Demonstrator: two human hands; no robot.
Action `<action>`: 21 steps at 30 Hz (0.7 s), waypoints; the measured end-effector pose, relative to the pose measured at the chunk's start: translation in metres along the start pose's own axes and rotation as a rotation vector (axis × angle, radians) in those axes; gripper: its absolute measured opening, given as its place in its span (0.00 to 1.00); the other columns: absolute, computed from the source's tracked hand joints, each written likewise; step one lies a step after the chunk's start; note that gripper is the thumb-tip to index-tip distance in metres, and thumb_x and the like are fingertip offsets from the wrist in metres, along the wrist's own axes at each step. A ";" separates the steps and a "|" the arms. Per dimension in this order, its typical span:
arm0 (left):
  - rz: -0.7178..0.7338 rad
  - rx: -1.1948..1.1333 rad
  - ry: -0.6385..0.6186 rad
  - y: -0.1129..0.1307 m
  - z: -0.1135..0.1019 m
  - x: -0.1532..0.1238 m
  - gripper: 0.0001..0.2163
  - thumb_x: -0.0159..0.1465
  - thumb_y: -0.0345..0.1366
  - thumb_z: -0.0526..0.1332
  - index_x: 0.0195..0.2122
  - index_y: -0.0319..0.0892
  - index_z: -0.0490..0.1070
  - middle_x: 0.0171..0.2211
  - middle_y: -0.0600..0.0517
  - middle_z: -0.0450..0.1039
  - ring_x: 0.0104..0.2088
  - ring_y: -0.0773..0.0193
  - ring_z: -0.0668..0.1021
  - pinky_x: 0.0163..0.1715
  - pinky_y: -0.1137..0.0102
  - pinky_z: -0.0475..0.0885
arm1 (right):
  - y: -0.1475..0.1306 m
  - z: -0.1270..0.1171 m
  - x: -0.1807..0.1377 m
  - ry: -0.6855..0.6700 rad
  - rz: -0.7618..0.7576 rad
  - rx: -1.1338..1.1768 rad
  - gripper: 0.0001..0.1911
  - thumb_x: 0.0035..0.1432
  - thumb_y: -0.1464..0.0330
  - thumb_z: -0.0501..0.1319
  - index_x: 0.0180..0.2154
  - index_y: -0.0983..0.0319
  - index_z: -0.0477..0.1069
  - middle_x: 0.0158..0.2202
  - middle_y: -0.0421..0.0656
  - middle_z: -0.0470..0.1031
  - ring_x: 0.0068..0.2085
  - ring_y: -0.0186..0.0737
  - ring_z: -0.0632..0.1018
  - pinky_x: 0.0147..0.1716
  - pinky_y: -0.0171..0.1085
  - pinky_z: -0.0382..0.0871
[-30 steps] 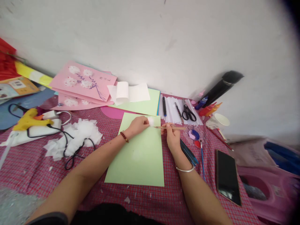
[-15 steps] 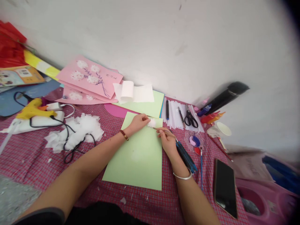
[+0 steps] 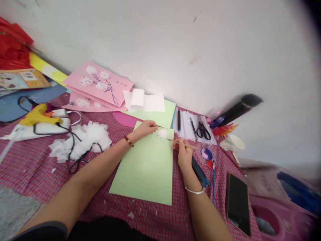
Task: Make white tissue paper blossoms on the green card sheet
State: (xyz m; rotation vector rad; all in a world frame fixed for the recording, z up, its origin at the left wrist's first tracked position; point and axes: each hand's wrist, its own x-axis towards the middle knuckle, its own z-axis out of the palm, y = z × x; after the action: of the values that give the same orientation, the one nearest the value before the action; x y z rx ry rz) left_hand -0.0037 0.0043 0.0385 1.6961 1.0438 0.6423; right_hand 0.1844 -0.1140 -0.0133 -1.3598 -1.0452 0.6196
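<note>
1. Yellow glue gun [image 3: 37, 115]: far left, lying on white power strip [image 3: 50, 129].
2. White paper scraps [image 3: 91, 135]: heaped on worktop [image 3: 30, 170].
3. Green sheet [image 3: 144, 167]: flat.
4. Left hand [image 3: 147, 127]: at sheet's top edge, fingers bent; can't tell if pinched on anything.
5. White tuft [image 3: 162, 133]: on sheet, near upper right corner.
6. Right hand [image 3: 185, 152]: closed round thin stick [image 3: 192, 146], tip near tuft.

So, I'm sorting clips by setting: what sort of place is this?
Probably a craft workspace, though whether at home or elsewhere I can't tell; the yellow glue gun, paint palette and pink sheets with white flowers suggest it.
</note>
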 end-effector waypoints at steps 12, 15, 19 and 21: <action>0.268 0.656 -0.606 0.018 0.002 -0.078 0.15 0.47 0.27 0.64 0.38 0.41 0.74 0.33 0.50 0.73 0.30 0.63 0.71 0.29 0.71 0.61 | -0.001 0.001 0.001 -0.090 0.028 0.105 0.15 0.60 0.56 0.58 0.31 0.61 0.71 0.25 0.40 0.73 0.22 0.34 0.73 0.23 0.35 0.67; 0.260 0.756 -0.541 0.004 0.003 -0.094 0.19 0.51 0.29 0.62 0.46 0.41 0.71 0.38 0.48 0.73 0.34 0.61 0.72 0.31 0.70 0.62 | -0.003 0.002 0.001 -0.093 0.015 0.102 0.15 0.60 0.56 0.58 0.31 0.61 0.71 0.25 0.39 0.73 0.22 0.34 0.73 0.23 0.35 0.68; 0.204 0.709 -0.533 -0.002 0.004 -0.095 0.10 0.51 0.29 0.60 0.35 0.40 0.73 0.33 0.50 0.72 0.30 0.63 0.71 0.29 0.71 0.61 | -0.005 0.002 0.000 -0.097 0.016 0.083 0.16 0.59 0.55 0.58 0.30 0.61 0.70 0.24 0.39 0.73 0.21 0.35 0.73 0.22 0.36 0.67; 0.195 0.649 -0.552 -0.003 0.005 -0.093 0.04 0.50 0.28 0.60 0.26 0.40 0.72 0.29 0.50 0.71 0.28 0.65 0.70 0.28 0.71 0.61 | -0.007 0.002 0.000 -0.098 0.014 0.076 0.17 0.59 0.54 0.58 0.30 0.61 0.70 0.23 0.39 0.73 0.21 0.35 0.73 0.22 0.36 0.67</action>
State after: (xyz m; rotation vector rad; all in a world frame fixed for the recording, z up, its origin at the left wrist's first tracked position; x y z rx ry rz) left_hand -0.0457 -0.0787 0.0391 2.3740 0.7205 -0.0922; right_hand 0.1814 -0.1144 -0.0071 -1.2816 -1.0810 0.7353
